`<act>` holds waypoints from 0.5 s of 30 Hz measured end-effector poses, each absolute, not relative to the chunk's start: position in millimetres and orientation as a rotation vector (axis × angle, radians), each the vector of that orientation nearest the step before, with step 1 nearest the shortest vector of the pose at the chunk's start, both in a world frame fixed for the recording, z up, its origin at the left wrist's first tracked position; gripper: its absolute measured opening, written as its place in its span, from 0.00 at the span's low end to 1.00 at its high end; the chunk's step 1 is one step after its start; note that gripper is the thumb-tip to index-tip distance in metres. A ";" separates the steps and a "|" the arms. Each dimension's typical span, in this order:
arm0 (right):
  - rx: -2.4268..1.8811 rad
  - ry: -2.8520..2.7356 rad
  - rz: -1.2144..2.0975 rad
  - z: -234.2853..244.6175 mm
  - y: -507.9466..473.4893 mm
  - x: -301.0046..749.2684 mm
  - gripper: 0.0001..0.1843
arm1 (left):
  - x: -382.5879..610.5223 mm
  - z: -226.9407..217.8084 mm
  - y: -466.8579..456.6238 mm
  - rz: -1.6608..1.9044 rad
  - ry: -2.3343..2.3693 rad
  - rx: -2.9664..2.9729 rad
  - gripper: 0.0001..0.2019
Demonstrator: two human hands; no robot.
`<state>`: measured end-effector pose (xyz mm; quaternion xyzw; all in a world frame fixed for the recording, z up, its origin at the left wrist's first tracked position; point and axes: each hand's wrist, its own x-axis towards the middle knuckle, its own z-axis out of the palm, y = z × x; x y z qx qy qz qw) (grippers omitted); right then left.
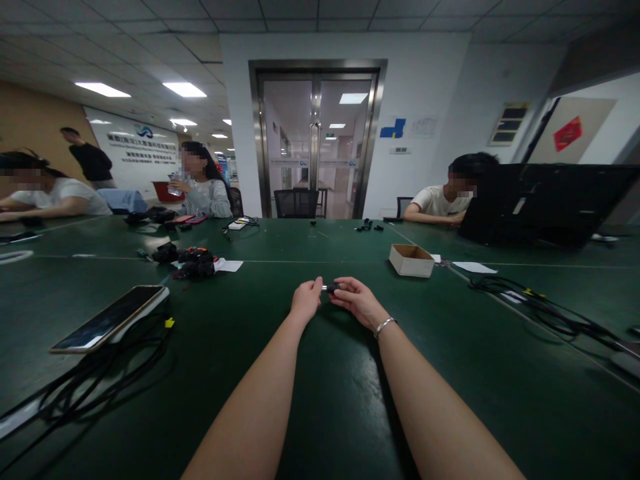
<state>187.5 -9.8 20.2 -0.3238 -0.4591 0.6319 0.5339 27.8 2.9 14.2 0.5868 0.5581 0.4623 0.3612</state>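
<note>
Small black piece (330, 288) held with long axis left-right; dark body (333, 288) pinched by right hand (359, 300), metal end (325, 289) directed toward left hand (306, 301), whose grip cannot be told.

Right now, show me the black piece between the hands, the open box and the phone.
Black piece (333, 288): head view, its dark body.
Open box (417, 268): head view, its front wall.
Phone (111, 319): head view, its screen.

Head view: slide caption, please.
Left hand and right hand hold a small black-and-silver piece over a green table.
</note>
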 end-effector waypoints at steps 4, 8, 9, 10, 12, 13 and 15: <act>-0.768 -1.095 1.511 19.7 -9.7 187.7 0.17 | 29.1 10.9 4.6 1.196 1.410 1.534 0.26; -0.802 -1.063 1.484 17.2 -7.4 187.4 0.17 | 32.5 8.4 1.8 1.242 1.342 1.486 0.23; -0.812 -1.057 1.477 16.6 -6.7 187.2 0.16 | 33.4 8.1 0.8 1.239 1.322 1.485 0.21; -0.821 -1.052 1.473 16.0 -6.0 186.9 0.16 | 34.2 8.0 0.0 1.234 1.304 1.488 0.20; -0.833 -1.035 1.467 15.4 -4.9 186.3 0.14 | 35.3 8.0 -1.1 1.233 1.282 1.486 0.18; -0.838 -1.025 1.464 15.3 -4.5 185.9 0.14 | 35.7 8.0 -1.3 1.236 1.276 1.479 0.17; -0.850 -1.000 1.456 15.6 -4.2 185.2 0.13 | 35.9 8.0 -1.2 1.245 1.251 1.469 0.16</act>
